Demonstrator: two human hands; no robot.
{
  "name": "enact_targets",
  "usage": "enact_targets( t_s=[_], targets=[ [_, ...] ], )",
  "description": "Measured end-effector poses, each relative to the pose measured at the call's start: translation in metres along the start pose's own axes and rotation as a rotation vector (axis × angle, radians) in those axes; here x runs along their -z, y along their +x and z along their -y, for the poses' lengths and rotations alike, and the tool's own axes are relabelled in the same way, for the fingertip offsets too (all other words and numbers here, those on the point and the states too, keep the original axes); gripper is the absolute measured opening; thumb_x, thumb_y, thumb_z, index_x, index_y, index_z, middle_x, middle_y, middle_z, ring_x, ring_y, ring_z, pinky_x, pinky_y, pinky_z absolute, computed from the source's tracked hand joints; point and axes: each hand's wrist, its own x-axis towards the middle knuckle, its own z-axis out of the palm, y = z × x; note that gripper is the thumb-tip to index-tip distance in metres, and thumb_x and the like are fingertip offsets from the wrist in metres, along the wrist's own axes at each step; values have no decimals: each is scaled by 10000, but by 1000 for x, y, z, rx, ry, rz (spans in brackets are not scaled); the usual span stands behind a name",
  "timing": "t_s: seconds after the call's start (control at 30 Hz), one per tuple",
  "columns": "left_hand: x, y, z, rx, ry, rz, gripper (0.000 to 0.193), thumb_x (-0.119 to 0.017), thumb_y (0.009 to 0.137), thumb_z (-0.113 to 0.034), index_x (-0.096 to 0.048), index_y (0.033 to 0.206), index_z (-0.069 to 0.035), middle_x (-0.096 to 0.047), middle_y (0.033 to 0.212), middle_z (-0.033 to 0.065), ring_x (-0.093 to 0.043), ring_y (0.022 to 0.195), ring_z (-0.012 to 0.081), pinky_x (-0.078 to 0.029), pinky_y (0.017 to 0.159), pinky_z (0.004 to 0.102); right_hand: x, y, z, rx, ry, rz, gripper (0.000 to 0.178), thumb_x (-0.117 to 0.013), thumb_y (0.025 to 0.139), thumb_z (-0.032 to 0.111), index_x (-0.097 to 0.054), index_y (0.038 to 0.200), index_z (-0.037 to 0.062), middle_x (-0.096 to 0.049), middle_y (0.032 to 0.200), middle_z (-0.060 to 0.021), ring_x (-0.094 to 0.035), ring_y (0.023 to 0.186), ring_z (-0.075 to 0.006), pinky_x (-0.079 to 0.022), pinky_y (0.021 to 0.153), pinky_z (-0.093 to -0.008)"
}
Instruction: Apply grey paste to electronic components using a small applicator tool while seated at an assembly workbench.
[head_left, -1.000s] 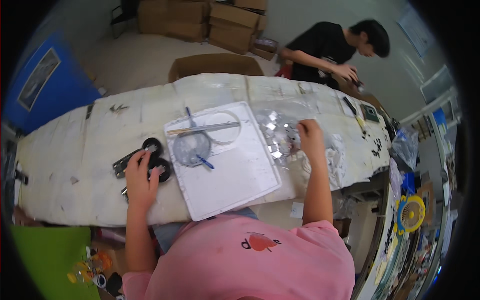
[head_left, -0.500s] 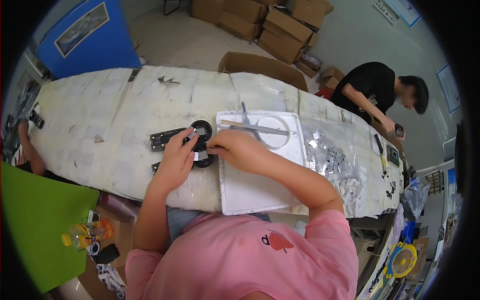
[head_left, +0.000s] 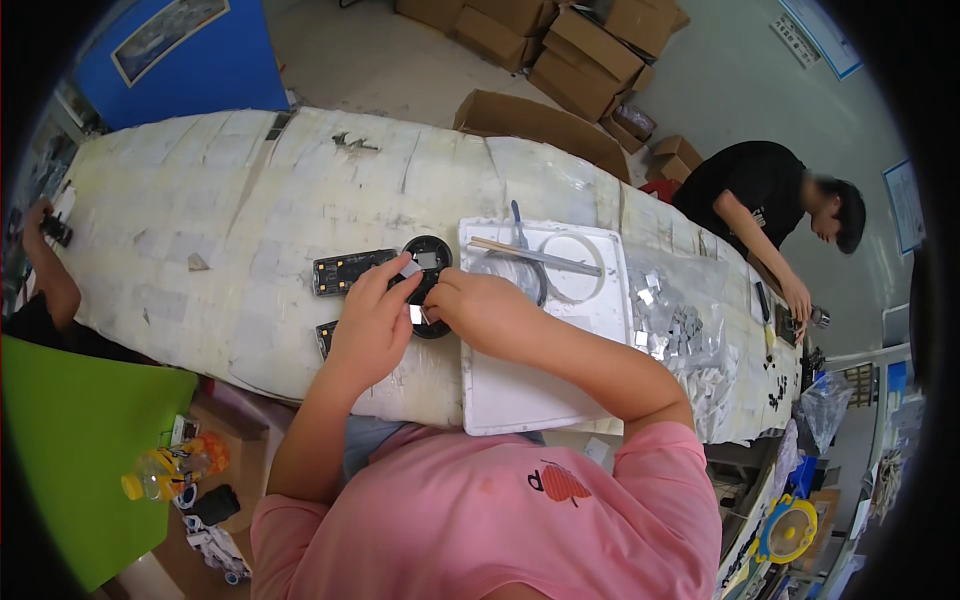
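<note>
Two black long-bodied housings with round ends, an upper one (head_left: 330, 276) and a lower one (head_left: 324, 340), lie on the covered table before me. A small grey square plate (head_left: 428, 260) sits in the upper round end. Over the housings is my left hand (head_left: 372, 318), its fingers closed on a small silver square plate (head_left: 410, 268). Another shiny square plate (head_left: 417, 314) shows by its thumb, over the lower round end. My right hand (head_left: 468, 308) is pinched at that same end; what its fingertips hold is hidden.
A white foam tray (head_left: 530, 395) with sticks, a tape-like ring (head_left: 574, 268) and a thin tool stands right of the housings. Beyond lie loose silver plates (head_left: 685, 330) on plastic. Co-workers' hands work at the far left (head_left: 38, 225) and far right (head_left: 795, 298).
The whole view has shifted, so the table things appear farther right. My hands stay at the round ends. The right co-worker's hands have come down to the table.
</note>
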Motion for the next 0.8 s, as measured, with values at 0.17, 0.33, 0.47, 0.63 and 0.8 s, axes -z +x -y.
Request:
enact_targets(
  t_s=[0.17, 0.33, 0.47, 0.63, 0.8],
  targets=[
    [-1, -1, 1, 3, 7, -12, 402, -537, 794, 2, -581, 1194, -9, -498, 1334, 161, -491, 1165, 354, -393, 981, 436, 0, -1, 5, 5, -51, -14, 116, -605, 832, 104, -640, 931, 55, -594, 891, -108, -627, 787, -317, -510, 670, -398],
    [1, 0, -4, 10, 102, 13, 399, -540, 794, -3, -583, 1190, -14, -498, 1335, 151, -495, 1158, 342, -399, 967, 432, 0, -6, 13, 35, -113, -14, 115, -607, 775, 82, -610, 883, 43, -575, 861, -118, -631, 737, -306, -520, 624, -404],
    [-1, -1, -2, 2, 72, -8, 386, -542, 793, 0, -584, 1177, -7, -497, 1333, 154, -496, 1152, 343, -408, 962, 432, -2, -8, 8, 35, -194, -8, 112, -610, 777, 86, -606, 878, 39, -574, 854, -118, -631, 719, -300, -520, 613, -400],
    [0, 0, -4, 4, 20, -13, 388, -540, 794, 10, -573, 1180, 6, -502, 1315, 161, -501, 1140, 348, -425, 962, 424, -2, -7, 8, 27, -141, -97, 112, -605, 767, 71, -619, 876, 49, -575, 833, -113, -630, 708, -303, -518, 603, -393],
    [-2, -1, -2, 8, 2, -26, 412, -542, 786, 8, -560, 1198, 6, -505, 1304, 162, -504, 1136, 351, -429, 965, 420, 11, -5, 12, -2, -189, 51, 117, -640, 796, 104, -666, 905, 73, -590, 841, -105, -626, 741, -314, -507, 618, -404]
  ],
)
